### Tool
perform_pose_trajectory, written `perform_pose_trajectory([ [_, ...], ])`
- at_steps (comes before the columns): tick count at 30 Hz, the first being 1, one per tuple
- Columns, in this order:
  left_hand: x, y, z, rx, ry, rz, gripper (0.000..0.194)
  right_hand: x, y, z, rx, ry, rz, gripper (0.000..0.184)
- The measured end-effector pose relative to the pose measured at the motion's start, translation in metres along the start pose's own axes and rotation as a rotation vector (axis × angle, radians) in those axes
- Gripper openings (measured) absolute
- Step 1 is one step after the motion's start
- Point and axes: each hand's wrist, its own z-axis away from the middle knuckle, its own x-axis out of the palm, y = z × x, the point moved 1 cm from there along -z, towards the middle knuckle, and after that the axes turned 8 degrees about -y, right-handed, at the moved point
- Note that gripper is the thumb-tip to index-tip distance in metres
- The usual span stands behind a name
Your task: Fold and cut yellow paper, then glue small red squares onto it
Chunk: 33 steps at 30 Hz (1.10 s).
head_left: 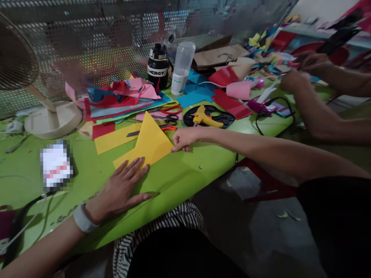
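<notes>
Head camera view, inspected from beside the bench: a folded yellow sheet (153, 141) lies on the green table (179, 173), near its front edge and directly before the seated person, with one peak pointing away from them. Left hand (120, 191): palm down, fingers spread and grasping nothing, their tips resting on the sheet's lower left part; the thumb lies apart on the tabletop. A pale band (84, 219) circles that wrist. Right hand (184, 139): fingers curled, tips at the sheet's right corner; whether they pinch the paper or merely press it, I cannot tell.

Just behind the sheet, a yellow strip (108, 143) lies flat, a dark blade (132, 134) over it. Black-handled scissors (170, 119) lie beyond the sheet. A yellow glue gun (210, 119) rests on a black tray (228, 120), near the right hand. Behind these I record loose blue paper (195, 99), a red sheet (232, 104), a heap of coloured paper (121, 96), a black bottle (158, 73) marked "ENERGY" and, just beside it, a clear bottle (183, 65) with white contents. A fan (53, 119) stands at the left. At the far right, a co-worker's hands (295, 85) are raised above the table; blurring obscures their grip.
</notes>
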Motion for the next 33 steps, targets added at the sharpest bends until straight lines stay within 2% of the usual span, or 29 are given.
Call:
perform_pose_trajectory([
  [7, 0.003, -0.006, 0.011, 0.028, 0.015, -0.003, 0.085, -0.012, 0.006, 0.012, -0.012, -0.011, -0.019, 0.043],
  [11, -0.003, -0.007, 0.014, 0.047, 0.011, 0.038, 0.081, -0.013, -0.001, 0.015, -0.140, -0.001, -0.043, 0.045],
  [13, -0.010, -0.007, 0.012, 0.041, 0.015, 0.076, 0.074, -0.006, -0.006, 0.012, -0.197, -0.060, -0.085, 0.048],
  [16, -0.024, -0.005, 0.002, -0.054, 0.133, 0.162, 0.056, 0.010, -0.011, 0.003, -0.171, -0.164, -0.092, 0.053],
  [18, -0.034, -0.002, -0.011, -0.230, 0.239, 0.246, 0.042, 0.018, -0.013, -0.002, -0.134, -0.181, -0.081, 0.055],
  [19, -0.039, 0.000, -0.019, -0.324, 0.223, 0.298, 0.038, 0.020, -0.014, -0.003, -0.122, -0.177, -0.082, 0.056],
  [20, -0.042, 0.002, -0.028, -0.379, 0.152, 0.369, 0.035, 0.021, -0.015, -0.004, -0.113, -0.174, -0.086, 0.057],
  [22, -0.046, 0.005, -0.045, -0.435, 0.002, 0.511, 0.031, 0.021, -0.015, -0.004, -0.103, -0.178, -0.097, 0.060],
  [24, -0.046, 0.007, -0.059, -0.465, -0.084, 0.657, 0.029, 0.021, -0.016, -0.003, -0.105, -0.180, -0.106, 0.062],
  [28, -0.037, 0.003, -0.072, -0.531, -0.178, 0.918, 0.030, 0.020, -0.016, -0.003, -0.096, -0.177, -0.098, 0.061],
  [33, -0.029, -0.007, -0.073, -0.575, -0.255, 1.163, 0.036, 0.019, -0.015, -0.004, -0.101, -0.170, -0.029, 0.058],
])
